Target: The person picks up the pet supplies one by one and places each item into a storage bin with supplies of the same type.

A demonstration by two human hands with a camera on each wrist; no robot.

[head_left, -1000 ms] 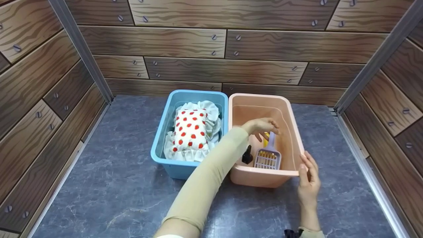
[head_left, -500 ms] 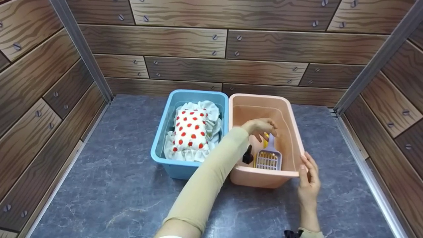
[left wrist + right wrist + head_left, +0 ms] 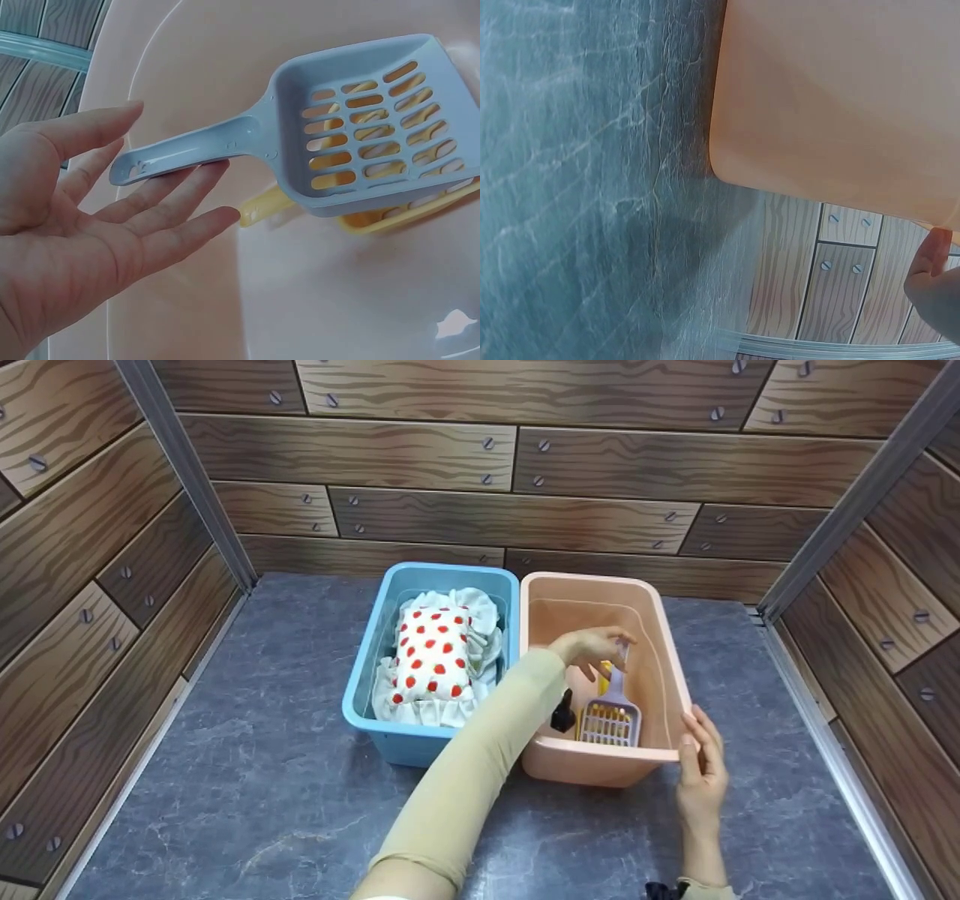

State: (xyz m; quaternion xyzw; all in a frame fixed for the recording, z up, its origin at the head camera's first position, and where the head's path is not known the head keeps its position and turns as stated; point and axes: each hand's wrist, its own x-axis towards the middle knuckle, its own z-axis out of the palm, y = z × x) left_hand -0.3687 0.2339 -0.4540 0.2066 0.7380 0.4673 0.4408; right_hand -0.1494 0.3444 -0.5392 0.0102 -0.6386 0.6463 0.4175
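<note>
In the head view, my left hand reaches down into a pink plastic bin. A lavender slotted litter scoop lies there beneath the hand. The left wrist view shows the handle of this scoop lying against the extended fingers of my left hand, while the thumb stands apart from it. Partly hidden under it is a yellow slotted scoop. My right hand grips the bin's near right rim, its thumb towards me and its fingers along the side.
Against the pink bin's left side stands a blue bin holding a white, frilled cushion with red strawberries. A small black object shows below my left wrist. Wood-patterned walls enclose the dark marbled floor.
More of the lavender scoop's handle shows between my left fingers, which have straightened slightly. My right hand stays on the rim, and both bins stand where they were.
</note>
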